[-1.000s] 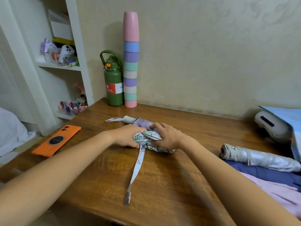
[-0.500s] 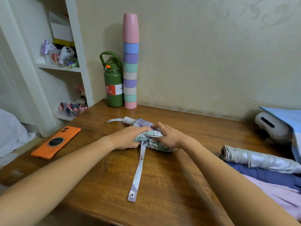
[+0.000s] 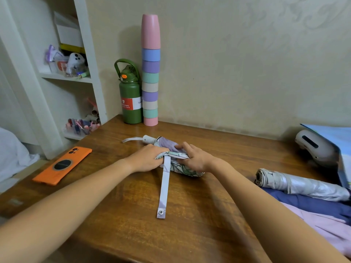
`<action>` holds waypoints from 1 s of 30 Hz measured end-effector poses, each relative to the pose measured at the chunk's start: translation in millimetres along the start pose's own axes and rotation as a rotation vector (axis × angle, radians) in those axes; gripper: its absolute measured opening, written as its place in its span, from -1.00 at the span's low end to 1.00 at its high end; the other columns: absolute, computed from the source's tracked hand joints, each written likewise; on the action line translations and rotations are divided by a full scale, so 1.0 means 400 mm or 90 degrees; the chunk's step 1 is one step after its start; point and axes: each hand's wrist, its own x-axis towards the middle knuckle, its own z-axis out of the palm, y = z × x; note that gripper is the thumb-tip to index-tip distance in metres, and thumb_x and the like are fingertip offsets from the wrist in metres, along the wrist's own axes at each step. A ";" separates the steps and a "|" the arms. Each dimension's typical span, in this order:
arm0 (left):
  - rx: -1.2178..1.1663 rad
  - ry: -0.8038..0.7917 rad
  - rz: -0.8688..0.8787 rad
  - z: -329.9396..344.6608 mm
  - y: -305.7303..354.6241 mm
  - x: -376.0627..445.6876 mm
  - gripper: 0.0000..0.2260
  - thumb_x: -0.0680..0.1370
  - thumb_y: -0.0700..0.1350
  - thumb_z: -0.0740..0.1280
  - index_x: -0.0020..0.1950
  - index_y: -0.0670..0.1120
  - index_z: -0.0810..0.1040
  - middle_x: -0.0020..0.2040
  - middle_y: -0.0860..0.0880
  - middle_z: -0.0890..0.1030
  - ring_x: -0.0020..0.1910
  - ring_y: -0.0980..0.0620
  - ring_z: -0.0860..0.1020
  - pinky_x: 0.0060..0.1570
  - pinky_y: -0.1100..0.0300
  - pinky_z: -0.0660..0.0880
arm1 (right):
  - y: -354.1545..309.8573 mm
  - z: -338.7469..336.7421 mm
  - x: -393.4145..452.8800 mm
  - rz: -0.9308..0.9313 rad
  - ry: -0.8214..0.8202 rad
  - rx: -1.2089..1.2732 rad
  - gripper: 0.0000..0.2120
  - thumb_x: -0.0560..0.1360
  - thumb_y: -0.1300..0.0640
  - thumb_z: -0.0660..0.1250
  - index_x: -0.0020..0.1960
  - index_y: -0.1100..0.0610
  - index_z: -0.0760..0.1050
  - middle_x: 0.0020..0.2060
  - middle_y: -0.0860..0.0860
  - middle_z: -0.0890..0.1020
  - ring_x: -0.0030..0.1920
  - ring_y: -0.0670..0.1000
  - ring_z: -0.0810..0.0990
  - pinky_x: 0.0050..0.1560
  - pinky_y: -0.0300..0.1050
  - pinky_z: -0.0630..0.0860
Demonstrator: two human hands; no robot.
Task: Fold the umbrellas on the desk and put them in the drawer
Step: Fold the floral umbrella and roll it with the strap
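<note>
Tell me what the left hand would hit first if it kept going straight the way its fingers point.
The left hand points right, already gripping the patterned umbrella. Going on, it would likely meet the right hand on the same bundle; depth is unclear.

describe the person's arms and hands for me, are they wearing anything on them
Both forearms are bare up to the frame's edge: no sleeves in view. The left hand and right hand show no gloves, watch, bracelet or rings. Fingernails look short and unpainted.

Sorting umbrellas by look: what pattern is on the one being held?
Green leaf print on white, lilac at one end, on the umbrella; head view.
</note>
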 end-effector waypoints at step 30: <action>0.156 0.392 0.314 0.009 0.027 -0.072 -0.74 0.57 -0.24 0.33 0.18 -0.03 0.71 0.02 -0.06 0.47 0.03 -0.01 0.42 0.03 0.20 0.33 | 0.023 -0.012 0.001 -0.007 -0.017 0.106 -0.46 0.64 -0.25 0.21 0.55 -0.13 0.20 0.52 0.02 0.37 0.46 0.07 0.40 0.47 0.14 0.33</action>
